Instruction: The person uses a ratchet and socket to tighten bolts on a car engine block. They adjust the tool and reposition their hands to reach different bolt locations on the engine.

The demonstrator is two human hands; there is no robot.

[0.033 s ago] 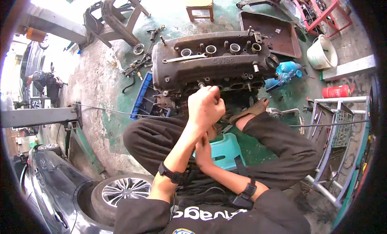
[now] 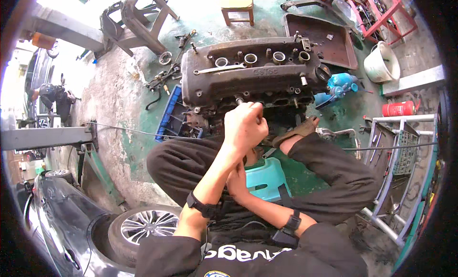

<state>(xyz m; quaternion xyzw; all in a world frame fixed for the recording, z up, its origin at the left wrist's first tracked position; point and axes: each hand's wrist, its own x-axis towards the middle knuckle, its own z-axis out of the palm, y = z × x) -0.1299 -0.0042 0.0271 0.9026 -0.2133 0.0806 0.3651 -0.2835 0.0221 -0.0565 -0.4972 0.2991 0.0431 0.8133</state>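
Observation:
A dark engine (image 2: 214, 88) with a valve cover on top sits in front of me. My left hand (image 2: 244, 127) is closed in a fist at its near side. A short shiny metal cylinder (image 2: 239, 100) shows just beyond the knuckles, against the engine; whatever the fist grips is otherwise hidden. Lower down, my right hand (image 2: 236, 180) is partly covered by my left forearm. Its fingers look curled, and what they hold cannot be made out. Across the valve cover lies a combination wrench (image 2: 219, 69), touched by neither hand.
Left of the engine stands a blue parts tray (image 2: 167, 116). A turquoise plastic stool (image 2: 267, 174) is between my legs. Beyond the engine are a brown drip tray (image 2: 346, 48) and a white bucket (image 2: 381, 62). A metal tool rack (image 2: 400, 148) stands right, a car wheel (image 2: 143, 229) lower left.
My right hand has shifted slightly left beneath my left forearm. My left fist stays at the same spot by the engine.

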